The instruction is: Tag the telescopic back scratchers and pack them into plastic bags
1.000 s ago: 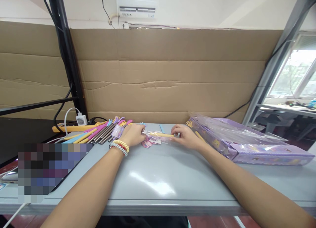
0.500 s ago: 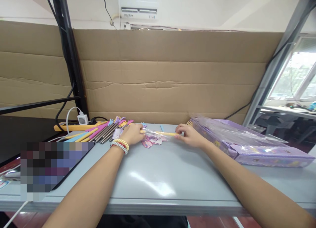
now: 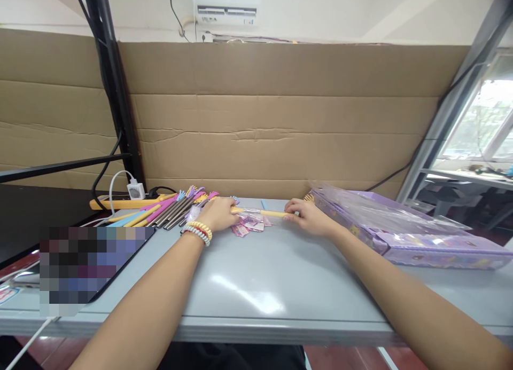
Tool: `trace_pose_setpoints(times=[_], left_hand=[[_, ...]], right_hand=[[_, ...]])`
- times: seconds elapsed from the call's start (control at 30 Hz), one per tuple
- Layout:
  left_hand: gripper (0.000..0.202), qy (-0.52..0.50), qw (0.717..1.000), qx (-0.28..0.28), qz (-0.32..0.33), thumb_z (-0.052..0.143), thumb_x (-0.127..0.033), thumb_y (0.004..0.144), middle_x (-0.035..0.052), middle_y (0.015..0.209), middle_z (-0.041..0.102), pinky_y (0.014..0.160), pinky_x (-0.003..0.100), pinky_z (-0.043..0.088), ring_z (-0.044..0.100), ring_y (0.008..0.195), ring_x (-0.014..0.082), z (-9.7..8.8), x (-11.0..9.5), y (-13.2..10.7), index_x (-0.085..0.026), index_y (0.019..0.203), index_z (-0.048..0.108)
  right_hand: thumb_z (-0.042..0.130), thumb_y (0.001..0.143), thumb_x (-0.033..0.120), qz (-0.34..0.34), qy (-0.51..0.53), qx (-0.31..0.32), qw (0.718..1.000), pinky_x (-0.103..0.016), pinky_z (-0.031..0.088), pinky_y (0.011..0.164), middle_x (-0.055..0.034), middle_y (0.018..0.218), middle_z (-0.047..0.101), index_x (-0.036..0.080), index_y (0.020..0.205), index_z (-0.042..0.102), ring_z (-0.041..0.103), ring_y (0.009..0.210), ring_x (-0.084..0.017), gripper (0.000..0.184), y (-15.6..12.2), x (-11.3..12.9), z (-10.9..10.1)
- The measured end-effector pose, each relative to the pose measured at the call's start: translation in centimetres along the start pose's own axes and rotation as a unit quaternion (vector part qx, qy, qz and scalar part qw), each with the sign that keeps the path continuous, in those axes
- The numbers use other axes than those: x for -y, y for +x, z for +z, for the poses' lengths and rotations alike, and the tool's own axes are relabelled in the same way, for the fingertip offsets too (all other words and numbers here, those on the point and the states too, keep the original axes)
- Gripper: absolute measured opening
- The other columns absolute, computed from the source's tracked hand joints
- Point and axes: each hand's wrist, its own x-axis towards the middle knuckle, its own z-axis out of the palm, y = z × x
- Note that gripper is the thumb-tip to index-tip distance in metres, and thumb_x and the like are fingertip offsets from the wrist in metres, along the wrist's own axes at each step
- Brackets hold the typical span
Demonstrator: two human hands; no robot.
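Observation:
My left hand (image 3: pixel 219 213), with beaded bracelets at the wrist, has its fingers closed round one end of a yellow back scratcher (image 3: pixel 274 213). My right hand (image 3: pixel 305 216) pinches its other end. The stick lies level between both hands, with a shiny silvery stretch between two yellow parts. Whether that stretch is metal or clear wrap is hard to tell. Beneath it, small pink printed cards (image 3: pixel 250 224) lie scattered on the grey table (image 3: pixel 240 274). A yellow hand-shaped tip (image 3: pixel 309 198) shows just behind my right hand; I cannot tell which stick it belongs to.
Left of my hands lies a pile of back scratchers (image 3: pixel 170 212) with coloured handles and metal rods. A purple box (image 3: pixel 441 251) with clear plastic film (image 3: pixel 385 212) stands at right. A blurred-out tablet-like device (image 3: pixel 124 258) lies at left, near a yellow power strip (image 3: pixel 120 204). Cardboard (image 3: pixel 280 119) walls the back.
Less loose clear plastic shows round the yellow stick, and its silvery stretch stands out more. Both hands keep almost the same place. The view has shifted slightly.

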Motion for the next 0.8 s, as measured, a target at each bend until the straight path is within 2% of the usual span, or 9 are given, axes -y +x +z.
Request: trace_pose_setpoints(times=[0.23,0.33,0.53,0.8], left_hand=[[0.026,-0.013,1.0,0.026,0.001,0.052,-0.044,0.068,0.0042,0.078,0.066,0.058,0.028,0.037,0.058,0.072,0.0214,0.0,0.1,0.0,-0.022,0.079,0.061],[0.023,-0.015,1.0,0.025,-0.013,0.052,-0.041,0.067,0.0044,0.077,0.065,0.057,0.028,0.036,0.058,0.071,0.0214,-0.1,0.4,-0.1,-0.022,0.076,0.06],[0.017,-0.014,0.999,0.008,-0.039,0.046,-0.033,0.07,0.004,0.074,0.064,0.054,0.027,0.035,0.057,0.067,0.0196,-0.4,0.9,-0.3,-0.02,0.071,0.057],[0.018,-0.012,1.0,-0.001,0.01,0.046,-0.037,0.073,0.0035,0.074,0.064,0.056,0.028,0.035,0.058,0.069,0.0196,-0.8,-1.4,-0.5,-0.021,0.071,0.055]], right_hand=[[0.047,0.081,0.038,0.029,-0.015,0.002,0.999,-0.031,0.041,0.07,-0.0081,0.088,0.059,0.017,0.069,0.058,0.055,0.076,-0.018,0.027,-0.2,-1.4,-0.4],[0.045,0.082,0.039,0.027,-0.022,0.003,0.999,-0.031,0.041,0.068,-0.0079,0.084,0.059,0.017,0.069,0.057,0.054,0.072,-0.018,0.028,-0.3,-1.7,-0.3],[0.045,0.081,0.043,0.02,-0.019,0.023,0.999,-0.026,0.038,0.061,-0.0059,0.076,0.057,0.018,0.065,0.05,0.051,0.066,-0.015,0.031,-0.3,0.0,0.2],[0.047,0.077,0.05,0.027,-0.046,0.061,0.997,-0.023,0.027,0.049,-0.0009,0.06,0.052,0.018,0.062,0.046,0.041,0.054,-0.012,0.036,-0.3,1.6,1.1]])
